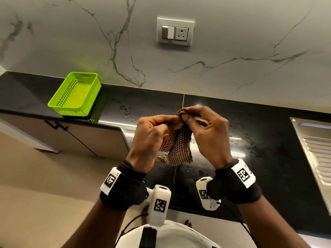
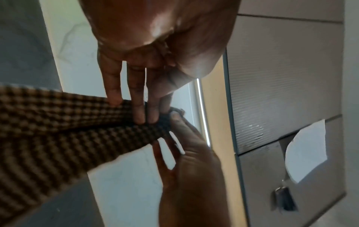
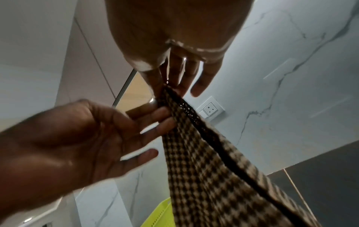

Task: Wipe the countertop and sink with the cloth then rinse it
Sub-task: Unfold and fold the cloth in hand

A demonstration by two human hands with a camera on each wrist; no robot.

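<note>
Above the countertop's [image 1: 268, 149] front edge, cloth [image 1: 177, 149] hanging lengthwise downward, top corner pinched by left hand [image 1: 152, 138] and right hand [image 1: 209, 135]

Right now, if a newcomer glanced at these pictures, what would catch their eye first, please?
First, the checked brown cloth, pinched at its top edge by the left hand and right hand above the wet black countertop. Next, the bright green perforated basket on the counter's far left, and the steel sink drainboard at right.
</note>
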